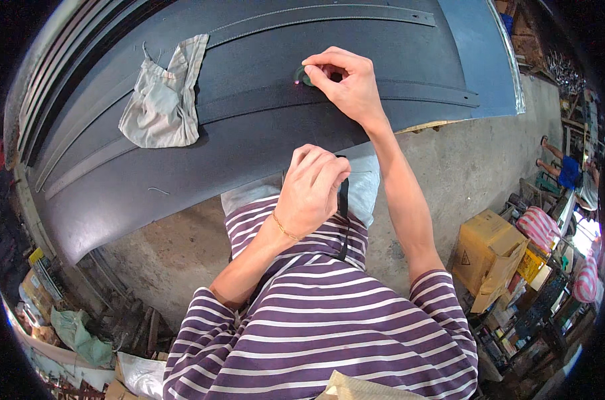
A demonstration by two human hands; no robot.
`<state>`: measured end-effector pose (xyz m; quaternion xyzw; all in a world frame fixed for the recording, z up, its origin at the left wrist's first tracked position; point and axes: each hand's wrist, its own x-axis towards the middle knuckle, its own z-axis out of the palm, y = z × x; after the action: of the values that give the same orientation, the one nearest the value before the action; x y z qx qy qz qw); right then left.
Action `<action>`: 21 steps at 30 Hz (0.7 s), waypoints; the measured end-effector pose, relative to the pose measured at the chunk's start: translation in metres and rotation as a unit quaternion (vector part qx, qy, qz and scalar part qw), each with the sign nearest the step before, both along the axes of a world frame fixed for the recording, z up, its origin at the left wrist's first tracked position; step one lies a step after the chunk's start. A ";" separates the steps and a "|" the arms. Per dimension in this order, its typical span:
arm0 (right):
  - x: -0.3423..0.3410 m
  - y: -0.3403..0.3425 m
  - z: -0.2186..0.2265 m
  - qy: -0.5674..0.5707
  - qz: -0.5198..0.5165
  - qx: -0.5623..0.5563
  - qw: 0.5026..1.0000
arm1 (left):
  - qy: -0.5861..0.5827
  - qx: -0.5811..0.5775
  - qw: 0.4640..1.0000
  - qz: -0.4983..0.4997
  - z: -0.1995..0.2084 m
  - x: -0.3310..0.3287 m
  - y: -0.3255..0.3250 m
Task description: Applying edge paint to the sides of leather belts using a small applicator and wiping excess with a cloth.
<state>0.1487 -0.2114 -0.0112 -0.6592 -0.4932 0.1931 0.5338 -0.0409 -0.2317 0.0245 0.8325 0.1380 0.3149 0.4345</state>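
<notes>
My right hand point(346, 80) is raised over the dark table point(249, 153), thumb and fingers closed around a small dark green object point(302, 75) with a pink glint at its lower edge. Its kind is hard to make out. Closer to my body, my left hand point(312, 180) is closed with its fingertips on a narrow black strap point(343, 213), which hangs down in front of my striped shirt. A thin thread shows beside those fingertips. Two long dark straps with stitched edges, a far one point(316, 13) and a nearer one point(422, 92), lie across the table.
A crumpled grey cloth point(162, 103) lies on the table's left part, with a loose bit of thread point(158, 191) nearer its front edge. On the floor at right stands a cardboard box point(489, 250) beside pink striped bags point(538, 228). Another person point(569, 172) is at far right.
</notes>
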 end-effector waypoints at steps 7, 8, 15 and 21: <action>0.000 0.000 -0.001 -0.005 0.010 -0.005 1.000 | -0.010 0.004 1.000 -0.002 0.000 0.001 0.002; 0.000 0.000 -0.001 -0.004 0.010 -0.005 1.000 | -0.012 0.004 1.000 -0.002 0.000 0.001 0.002; 0.001 -0.001 0.000 -0.022 0.018 -0.010 1.000 | -0.011 0.003 1.000 -0.001 0.001 0.001 0.002; -0.002 0.003 0.000 -0.004 0.018 -0.013 1.000 | -0.006 -0.002 1.000 -0.004 0.007 -0.002 0.003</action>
<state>0.1463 -0.2084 -0.0116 -0.6576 -0.5047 0.2062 0.5199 -0.0433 -0.2292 0.0317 0.8303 0.1324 0.3177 0.4383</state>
